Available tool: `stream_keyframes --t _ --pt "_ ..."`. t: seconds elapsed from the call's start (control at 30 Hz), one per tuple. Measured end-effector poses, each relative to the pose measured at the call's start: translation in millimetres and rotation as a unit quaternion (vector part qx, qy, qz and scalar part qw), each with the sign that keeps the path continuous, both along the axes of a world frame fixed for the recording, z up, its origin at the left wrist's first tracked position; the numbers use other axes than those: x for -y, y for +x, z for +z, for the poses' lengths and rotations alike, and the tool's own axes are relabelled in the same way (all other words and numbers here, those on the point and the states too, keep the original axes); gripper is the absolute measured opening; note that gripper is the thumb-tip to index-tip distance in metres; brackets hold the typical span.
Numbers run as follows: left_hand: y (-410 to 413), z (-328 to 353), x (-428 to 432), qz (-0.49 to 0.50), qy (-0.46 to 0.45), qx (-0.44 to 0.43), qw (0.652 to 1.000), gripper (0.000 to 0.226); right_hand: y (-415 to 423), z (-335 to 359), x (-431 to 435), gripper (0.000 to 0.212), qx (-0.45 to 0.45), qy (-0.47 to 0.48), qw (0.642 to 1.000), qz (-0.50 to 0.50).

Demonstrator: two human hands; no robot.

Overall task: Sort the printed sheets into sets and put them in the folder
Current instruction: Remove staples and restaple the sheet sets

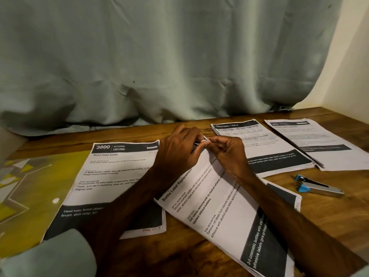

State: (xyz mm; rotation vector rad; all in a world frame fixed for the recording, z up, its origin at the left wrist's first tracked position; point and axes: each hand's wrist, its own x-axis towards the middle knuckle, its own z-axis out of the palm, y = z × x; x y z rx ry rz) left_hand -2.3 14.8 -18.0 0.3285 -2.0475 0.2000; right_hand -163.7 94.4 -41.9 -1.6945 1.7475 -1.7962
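Left hand (179, 150) and right hand (226, 154) together pinch far corner of white printed sheet set (223, 208), long axis toward person; yellow patterned folder (30, 186) lies left.

Grey-green curtain (159, 56) beyond the fingers (216, 141), hem bunched on the wooden table (339, 216). Cream wall (351, 56) far right of them. Light dim.

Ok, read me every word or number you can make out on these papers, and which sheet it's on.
"3800", "KITCHEN", "Wash baby bottle": left white printed sheet.
"Bottle Label Replacement": tilted middle white printed sheet.
"ESSING TABLE", first letters unclear: far white sheet.
Rightmost white sheet: heading too blurred.
Body print mostly too small.
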Motion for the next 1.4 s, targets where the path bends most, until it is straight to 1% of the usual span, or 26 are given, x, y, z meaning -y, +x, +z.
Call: stream_keyframes --t 0.1,0.2,0.23,0.3,0.43,0.57,0.63,0.8,0.9,1.1,1.23,1.4 --pt "-4 5 -7 0.028 0.126 -0.031 0.991 0.015 1 1 -1 0.018 -0.007 -0.010 1.000 -0.002" --pt "-8 7 -5 0.053 0.233 -0.037 0.970 0.009 5 2 -2 0.021 -0.019 -0.014 1.000 -0.013" --pt "-8 8 -4 0.057 0.257 -0.036 0.964 0.008 5 2 -2 0.021 -0.024 -0.016 0.999 -0.015" --pt "-7 10 -5 0.064 0.276 -0.031 0.958 0.014 5 2 -2 0.019 -0.033 -0.019 0.999 -0.019" --pt "-6 10 -8 0.059 0.248 -0.011 0.967 0.023 1 -1 0 0.018 -0.030 -0.013 0.999 -0.022" --pt "-5 12 -10 0.082 0.212 0.016 0.974 0.017 2 -1 0 0.019 -0.020 -0.015 1.000 -0.012" --pt "-3 18 -9 0.090 0.216 0.029 0.972 0.015 1 -1 0 0.020 -0.023 -0.016 1.000 -0.007" --pt "2 32 1 0.075 0.273 0.078 0.956 0.012 1 1 -1 0.022 -0.051 -0.015 0.999 -0.012" --pt "3 35 -2 0.074 0.252 0.090 0.961 0.011 1 1 -1 0.023 -0.056 -0.017 0.998 -0.012" --pt "1 27 -8 0.069 0.165 0.055 0.982 0.011 -3 -1 0 0.020 -0.051 -0.017 0.998 -0.024" --pt "-1 19 -8 0.057 0.144 0.017 0.988 0.015 -4 -1 0 0.020 -0.047 -0.011 0.999 -0.021" --pt "-4 11 -4 0.055 0.123 0.015 0.991 0.010 -4 -2 -1 0.020 -0.053 -0.014 0.998 -0.024"
